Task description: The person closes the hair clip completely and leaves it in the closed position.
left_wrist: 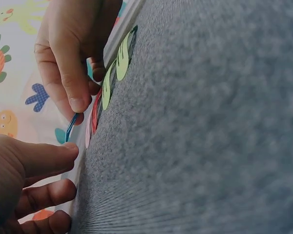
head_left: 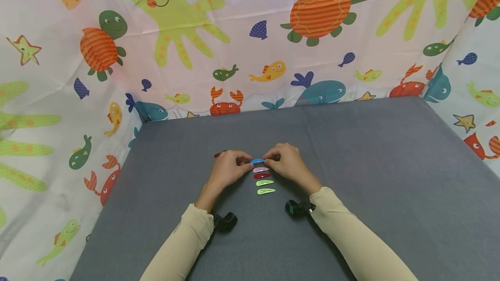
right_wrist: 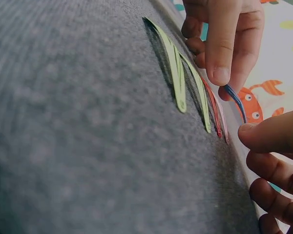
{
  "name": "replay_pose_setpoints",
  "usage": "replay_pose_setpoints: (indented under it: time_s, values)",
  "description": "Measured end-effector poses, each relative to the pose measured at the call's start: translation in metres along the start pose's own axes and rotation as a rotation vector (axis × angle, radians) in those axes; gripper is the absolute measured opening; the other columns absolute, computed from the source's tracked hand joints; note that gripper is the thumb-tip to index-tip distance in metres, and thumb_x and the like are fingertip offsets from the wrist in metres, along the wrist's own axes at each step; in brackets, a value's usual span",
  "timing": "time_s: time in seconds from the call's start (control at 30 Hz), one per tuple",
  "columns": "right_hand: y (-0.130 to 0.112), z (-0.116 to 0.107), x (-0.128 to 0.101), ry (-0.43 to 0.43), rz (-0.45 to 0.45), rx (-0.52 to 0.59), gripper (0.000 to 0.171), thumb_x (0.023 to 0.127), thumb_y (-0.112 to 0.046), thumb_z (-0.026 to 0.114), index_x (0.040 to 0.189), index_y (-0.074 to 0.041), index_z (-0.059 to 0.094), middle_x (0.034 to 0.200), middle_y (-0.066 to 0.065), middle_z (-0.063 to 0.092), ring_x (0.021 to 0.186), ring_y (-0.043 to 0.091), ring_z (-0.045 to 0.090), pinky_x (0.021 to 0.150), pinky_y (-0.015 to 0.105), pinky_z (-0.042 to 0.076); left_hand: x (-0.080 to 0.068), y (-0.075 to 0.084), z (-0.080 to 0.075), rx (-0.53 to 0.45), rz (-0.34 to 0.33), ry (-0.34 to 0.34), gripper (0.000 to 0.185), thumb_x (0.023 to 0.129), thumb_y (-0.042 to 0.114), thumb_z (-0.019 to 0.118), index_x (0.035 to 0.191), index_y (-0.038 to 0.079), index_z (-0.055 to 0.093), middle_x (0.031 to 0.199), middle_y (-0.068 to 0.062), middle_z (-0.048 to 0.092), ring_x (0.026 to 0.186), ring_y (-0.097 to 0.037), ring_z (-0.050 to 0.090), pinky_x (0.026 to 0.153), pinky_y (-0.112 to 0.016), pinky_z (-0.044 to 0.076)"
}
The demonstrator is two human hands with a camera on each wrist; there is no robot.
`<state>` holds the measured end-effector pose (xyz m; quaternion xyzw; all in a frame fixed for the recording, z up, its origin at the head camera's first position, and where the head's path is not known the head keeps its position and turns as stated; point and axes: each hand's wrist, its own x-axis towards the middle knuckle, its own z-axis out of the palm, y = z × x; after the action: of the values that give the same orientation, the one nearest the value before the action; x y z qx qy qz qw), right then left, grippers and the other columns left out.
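A blue snap hair clip [head_left: 257,161] is held by both hands at the far end of a column of clips. My left hand [head_left: 230,168] pinches its left end between thumb and fingertips. The other end is pinched by my right hand [head_left: 287,162]. Nearer to me lie a pink hair clip [head_left: 261,169], a red hair clip [head_left: 262,176] and two light green ones, the farther green clip [head_left: 264,182] and the nearer green clip [head_left: 266,191]. In the right wrist view the blue clip [right_wrist: 237,103] spans the gap between the fingertips.
Just behind the left hand lies a dark red object [head_left: 219,154], partly hidden by the fingers. A grey cloth-covered table [head_left: 371,164] spreads under everything. A curtain [head_left: 242,25] printed with sea animals hangs along the back and sides. Each wrist wears a black camera [head_left: 225,222].
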<state>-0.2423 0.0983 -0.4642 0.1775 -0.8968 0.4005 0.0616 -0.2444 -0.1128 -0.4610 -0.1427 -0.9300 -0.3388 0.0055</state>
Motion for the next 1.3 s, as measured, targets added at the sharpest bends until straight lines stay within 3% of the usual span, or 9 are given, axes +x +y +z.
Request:
replay_pose_setpoints:
  time_s: [0.2, 0.77, 1.3]
  values:
    - [0.0024, -0.0018, 0.0005, -0.012, -0.003, -0.015, 0.006, 0.086, -0.011, 0.079, 0.091, -0.011, 0.082, 0.088, 0.003, 0.073, 0.082, 0.020, 0.065, 0.090, 0.052, 0.040, 0.0017, 0.0013, -0.0004, 0.005, -0.005, -0.009, 0.017, 0.086, 0.023, 0.082, 0.103, 0.017, 0.081, 0.068, 0.003, 0.064, 0.061, -0.010, 0.053, 0.057, -0.027, 0.039]
    - [0.0001, -0.0019, 0.0011, -0.030, 0.008, -0.056, 0.007, 0.085, -0.010, 0.078, 0.091, -0.010, 0.082, 0.092, 0.005, 0.075, 0.088, 0.025, 0.067, 0.098, 0.058, 0.037, 0.0052, 0.0033, 0.0026, 0.043, -0.012, -0.001, 0.011, 0.086, 0.023, 0.083, 0.094, 0.017, 0.081, 0.062, 0.004, 0.060, 0.056, -0.010, 0.050, 0.053, -0.026, 0.036]
    - [0.0021, -0.0005, 0.0037, -0.051, 0.013, -0.063, 0.004, 0.085, -0.010, 0.078, 0.089, -0.011, 0.080, 0.086, 0.003, 0.073, 0.085, 0.022, 0.064, 0.092, 0.054, 0.033, 0.0062, 0.0048, 0.0014, 0.044, -0.024, -0.006, 0.012, 0.085, 0.023, 0.084, 0.094, 0.017, 0.082, 0.062, 0.003, 0.059, 0.056, -0.009, 0.049, 0.053, -0.026, 0.034]
